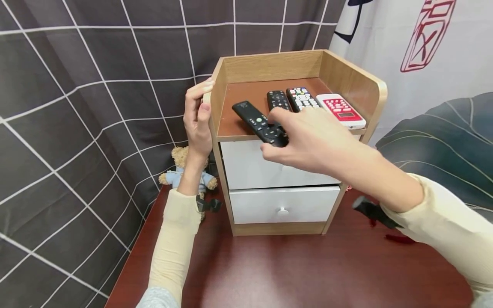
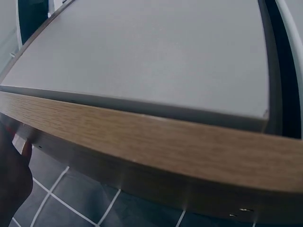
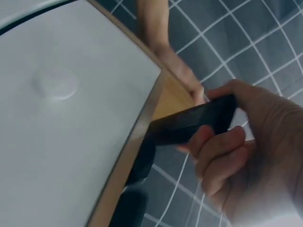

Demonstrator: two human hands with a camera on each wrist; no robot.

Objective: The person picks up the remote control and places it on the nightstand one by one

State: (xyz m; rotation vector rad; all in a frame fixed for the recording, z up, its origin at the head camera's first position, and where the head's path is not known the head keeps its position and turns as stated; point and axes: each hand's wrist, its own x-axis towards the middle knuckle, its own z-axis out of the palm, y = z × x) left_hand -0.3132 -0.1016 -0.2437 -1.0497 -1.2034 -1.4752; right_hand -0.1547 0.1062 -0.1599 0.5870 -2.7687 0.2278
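Observation:
My right hand [image 1: 319, 137] grips a black remote control [image 1: 252, 119] near its end, thumb on one side and fingers on the other. The remote slants over the front left of a small wooden cabinet's top shelf [image 1: 240, 92]. Seen from the right wrist, curled fingers [image 3: 222, 158] lie against the remote [image 3: 184, 124]. At the cabinet's left side panel, my left hand [image 1: 198, 117] holds the upper edge with fingers and thumb. On the shelf lie another black remote [image 1: 278, 99], a black remote with white buttons [image 1: 302, 98] and a red-and-white remote [image 1: 340, 109].
Two white drawers [image 1: 281, 205] with round knobs fill the cabinet front. A teddy bear [image 1: 180, 156] in blue sits behind my left forearm. The cabinet stands on a dark red table [image 1: 269, 269], beside a dark gridded curtain [image 1: 96, 107]. A grey-green cushion-like shape [image 1: 446, 141] lies at right.

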